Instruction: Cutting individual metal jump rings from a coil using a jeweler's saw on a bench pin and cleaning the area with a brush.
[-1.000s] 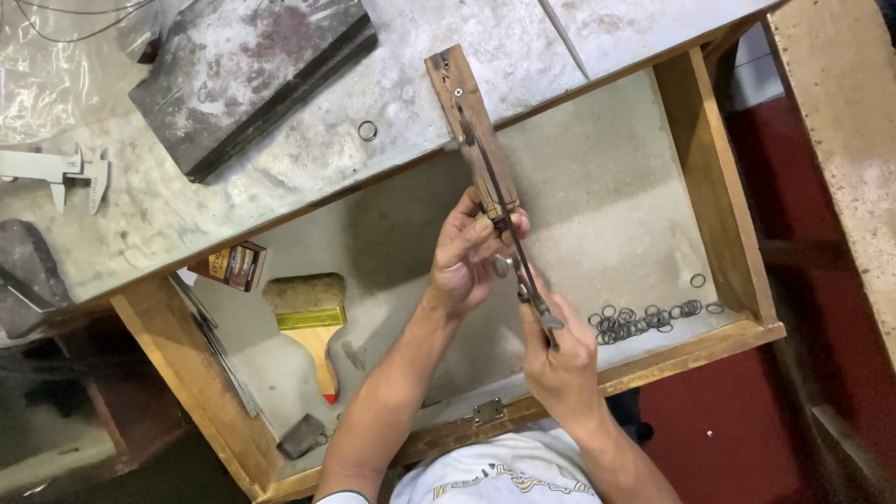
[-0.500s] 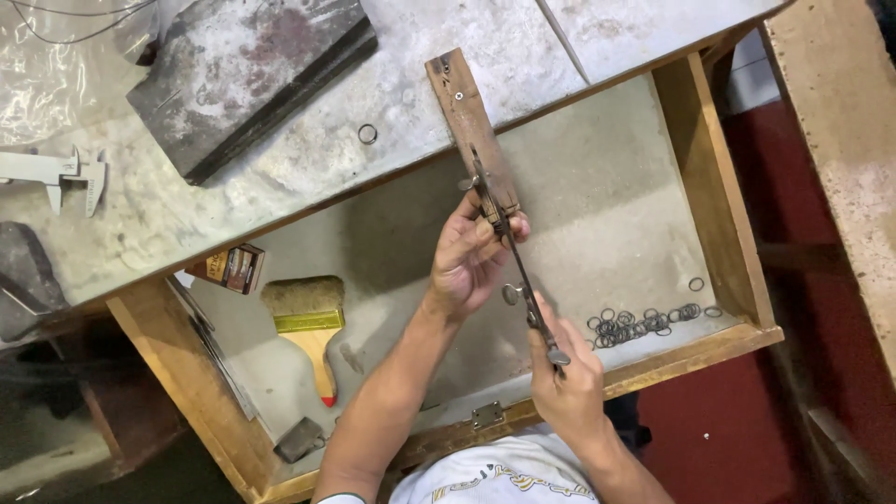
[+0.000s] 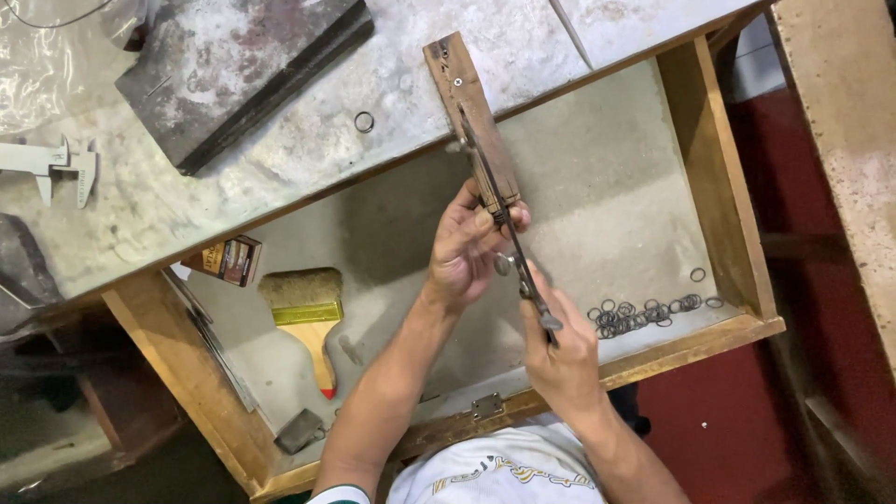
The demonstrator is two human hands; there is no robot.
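A wooden peg [image 3: 467, 103] juts from the grey benchtop [image 3: 308, 159] over an open wooden drawer [image 3: 719, 215]. My left hand [image 3: 462, 252] pinches at the peg's near tip; whatever lies between the fingers is hidden. My right hand [image 3: 565, 364] grips the handle of a thin metal saw frame [image 3: 523, 271]. The frame runs along the peg's right side, from my right hand up past my left fingers. Below and to the right of the hands, a heap of several small metal rings [image 3: 644, 315] lies on the drawer floor.
A yellow-handled brush [image 3: 308, 313], a small printed box [image 3: 229, 259] and a dark lump [image 3: 299, 431] lie in the drawer's left part. On the bench are a dark metal block [image 3: 243, 65], calipers [image 3: 56, 163], one loose ring [image 3: 363, 121] and plastic sheet [image 3: 47, 65].
The saw frame slid toward me along the peg, then back up it. My right hand moved with it. My left hand stayed at the peg's tip.
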